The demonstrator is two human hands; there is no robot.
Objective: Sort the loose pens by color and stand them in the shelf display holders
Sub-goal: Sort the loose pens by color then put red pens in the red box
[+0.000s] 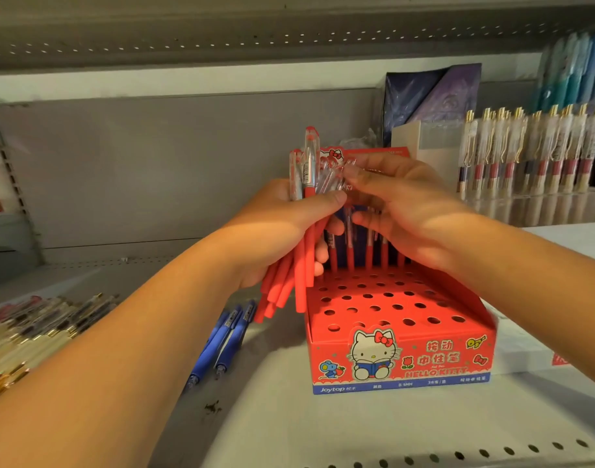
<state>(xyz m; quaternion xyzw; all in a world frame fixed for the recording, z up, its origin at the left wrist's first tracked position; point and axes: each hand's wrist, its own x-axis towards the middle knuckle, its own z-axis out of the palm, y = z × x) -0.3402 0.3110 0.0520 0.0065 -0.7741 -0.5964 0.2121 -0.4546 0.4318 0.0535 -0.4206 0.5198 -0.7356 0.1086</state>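
My left hand [282, 224] grips a bundle of red pens [289, 282] held upright, clear caps at the top, above the shelf. My right hand [407, 211] reaches into the top of that bundle, its fingertips pinching the cap of one pen; blur hides the exact grip. Below stands a red Hello Kitty display holder [400, 352] with many holes in its top. Several red pens [367, 255] stand in its back row. Two blue pens [222, 342] lie flat on the shelf left of the holder.
A pile of clear pens with gold clips [36, 329] lies at the left on the grey shelf [323, 427]. A clear holder full of gold-clipped pens [525, 157] stands at the back right, next to a white box [424, 140]. A white surface lies right of the red holder.
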